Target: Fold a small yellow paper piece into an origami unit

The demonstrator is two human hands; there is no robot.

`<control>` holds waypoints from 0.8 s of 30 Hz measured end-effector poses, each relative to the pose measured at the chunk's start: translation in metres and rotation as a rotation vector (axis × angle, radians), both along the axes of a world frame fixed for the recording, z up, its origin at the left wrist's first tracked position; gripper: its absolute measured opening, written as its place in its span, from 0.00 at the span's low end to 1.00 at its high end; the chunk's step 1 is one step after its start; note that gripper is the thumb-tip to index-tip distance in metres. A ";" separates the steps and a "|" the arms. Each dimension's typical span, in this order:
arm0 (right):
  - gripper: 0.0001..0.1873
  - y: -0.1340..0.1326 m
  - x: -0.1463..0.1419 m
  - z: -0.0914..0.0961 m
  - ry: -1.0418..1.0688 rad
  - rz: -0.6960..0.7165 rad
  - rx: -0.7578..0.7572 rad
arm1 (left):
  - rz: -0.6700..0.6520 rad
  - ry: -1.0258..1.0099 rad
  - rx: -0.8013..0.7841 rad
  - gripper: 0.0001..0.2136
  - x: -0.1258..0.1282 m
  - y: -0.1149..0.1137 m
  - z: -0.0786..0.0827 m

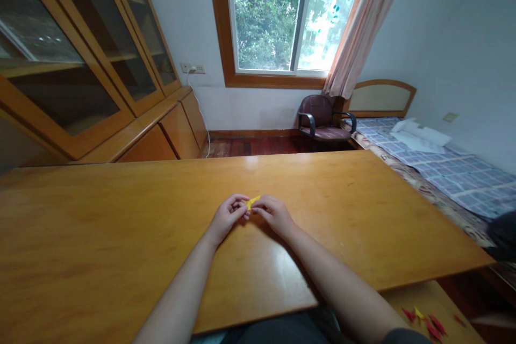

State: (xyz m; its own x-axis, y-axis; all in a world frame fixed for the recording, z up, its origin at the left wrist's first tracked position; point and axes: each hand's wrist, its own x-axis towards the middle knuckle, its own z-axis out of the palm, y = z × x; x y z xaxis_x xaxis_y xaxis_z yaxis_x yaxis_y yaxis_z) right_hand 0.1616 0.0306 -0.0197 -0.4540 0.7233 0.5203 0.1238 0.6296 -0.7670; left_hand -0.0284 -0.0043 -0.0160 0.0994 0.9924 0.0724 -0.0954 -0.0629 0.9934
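Observation:
A small piece of folded yellow paper (252, 202) is pinched between my two hands, just above the middle of the wooden table (121, 236). From the left, my left hand (230, 216) grips its near end with thumb and fingertips. On the other side my right hand (274, 214) has its fingers closed on the same paper. The fingers cover much of the piece, so its full shape is hidden.
Several small red and yellow folded paper pieces (433, 327) lie on a lower wooden surface (403, 301) at the bottom right. Beyond the table stand a chair (318, 115), a bed (447, 172) and a glass-doored cabinet (100, 59).

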 end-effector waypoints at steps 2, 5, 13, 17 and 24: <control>0.05 0.000 0.000 0.000 0.005 0.004 -0.005 | 0.003 0.001 -0.004 0.15 0.000 0.000 -0.001; 0.05 0.001 0.000 -0.002 0.005 0.006 -0.006 | 0.004 0.000 -0.006 0.15 0.000 0.001 -0.001; 0.05 0.002 0.000 -0.004 -0.004 0.007 -0.004 | 0.008 0.004 -0.005 0.15 0.002 0.000 0.003; 0.05 0.002 0.000 -0.003 -0.006 0.001 -0.009 | 0.005 0.010 0.004 0.15 0.000 0.001 0.000; 0.05 0.001 0.000 -0.002 -0.016 -0.004 -0.028 | -0.008 0.006 0.004 0.15 -0.001 0.002 -0.002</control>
State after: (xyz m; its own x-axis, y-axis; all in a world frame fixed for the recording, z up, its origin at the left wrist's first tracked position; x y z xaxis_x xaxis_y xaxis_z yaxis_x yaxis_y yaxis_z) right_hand 0.1618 0.0319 -0.0219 -0.4591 0.7392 0.4927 0.1387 0.6075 -0.7821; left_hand -0.0294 -0.0023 -0.0180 0.1081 0.9912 0.0762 -0.0904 -0.0665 0.9937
